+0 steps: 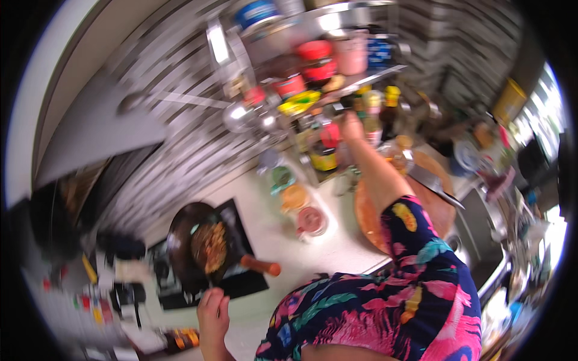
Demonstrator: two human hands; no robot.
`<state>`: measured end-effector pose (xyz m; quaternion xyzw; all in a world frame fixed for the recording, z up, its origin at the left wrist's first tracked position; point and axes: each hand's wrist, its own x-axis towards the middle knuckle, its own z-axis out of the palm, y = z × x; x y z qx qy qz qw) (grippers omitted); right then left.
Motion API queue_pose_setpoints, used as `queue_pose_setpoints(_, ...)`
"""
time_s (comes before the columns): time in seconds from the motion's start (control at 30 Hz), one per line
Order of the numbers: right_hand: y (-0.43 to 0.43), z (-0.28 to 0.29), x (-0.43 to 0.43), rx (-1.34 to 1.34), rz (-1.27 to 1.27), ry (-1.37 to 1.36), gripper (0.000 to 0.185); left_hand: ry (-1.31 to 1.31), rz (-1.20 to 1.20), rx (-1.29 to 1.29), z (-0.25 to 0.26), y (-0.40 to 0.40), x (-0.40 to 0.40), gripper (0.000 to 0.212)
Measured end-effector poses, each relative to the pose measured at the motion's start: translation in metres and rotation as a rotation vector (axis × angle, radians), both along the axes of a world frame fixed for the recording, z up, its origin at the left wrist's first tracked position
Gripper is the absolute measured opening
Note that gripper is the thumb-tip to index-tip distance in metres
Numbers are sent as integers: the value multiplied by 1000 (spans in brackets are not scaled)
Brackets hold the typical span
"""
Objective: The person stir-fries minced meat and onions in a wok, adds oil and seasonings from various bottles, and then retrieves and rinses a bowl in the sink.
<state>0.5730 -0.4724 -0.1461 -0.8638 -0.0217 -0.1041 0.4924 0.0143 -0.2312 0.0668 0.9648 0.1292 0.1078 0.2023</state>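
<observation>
Below the wok, my left hand (213, 309) is closed around the thin handle of a cooking utensil (210, 283). The utensil's far end reaches into the dark wok (180, 239) and cannot be made out. Cooked food (216, 246) lies in the wok, which stands on a black gas stove (257, 282) with its wooden handle (261, 265) pointing right. My right hand (352, 127) is stretched up to the crowded wall rack, close to a dark item (347, 103) that looks like a lid or bottle top. Blur hides whether its fingers grip it.
Several lidded seasoning containers (311, 221) stand on the white counter (266, 234). Under my right arm is a round wooden chopping board (442, 180) with a cleaver (429, 180) on it. Bottles (391, 106) crowd the rack's right side; a sink (478, 234) lies beyond.
</observation>
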Motion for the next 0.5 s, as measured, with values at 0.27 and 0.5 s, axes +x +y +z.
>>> queue_pose_setpoints(0.27, -38, -74, 73, -186, 40, -293, 29, -17, -32, -94, -3, 8, -23, 9)
queue_pose_setpoints(0.5, -30, -34, 30, -1, -30, -230, 51, 132, -105, -119, 56, -12, -23, 10)
